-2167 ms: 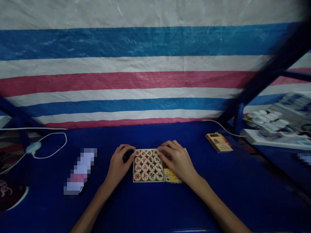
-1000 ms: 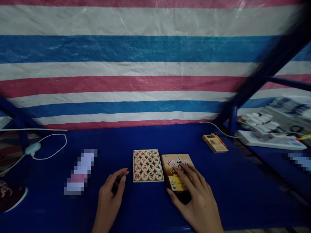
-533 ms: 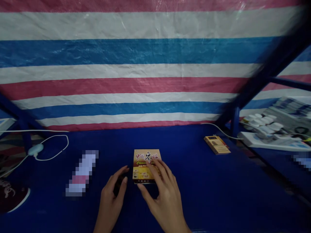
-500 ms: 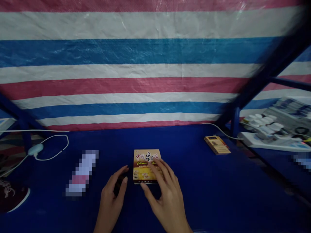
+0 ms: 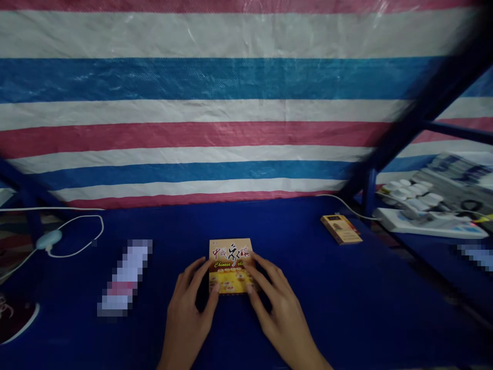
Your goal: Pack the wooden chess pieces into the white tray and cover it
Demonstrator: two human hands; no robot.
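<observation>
A small box with "Chinese chess" lettering lies flat on the blue table, at the lower middle of the head view. At its left edge is my left hand, thumb and fingers against the side and near corner. My right hand is on the opposite edge, its fingertips reaching slightly over the cover. Between them the two hands grip the box by its sides.
A smaller tan box lies at the back right. To the left are a blurred-out flat object, a white cable with a pale blue piece and a dark cap-like item. A power strip stands far right.
My left hand has moved right to the box's left edge. My right hand has shifted from over the cover to the right edge, uncovering more lettering. The view has shifted slightly.
</observation>
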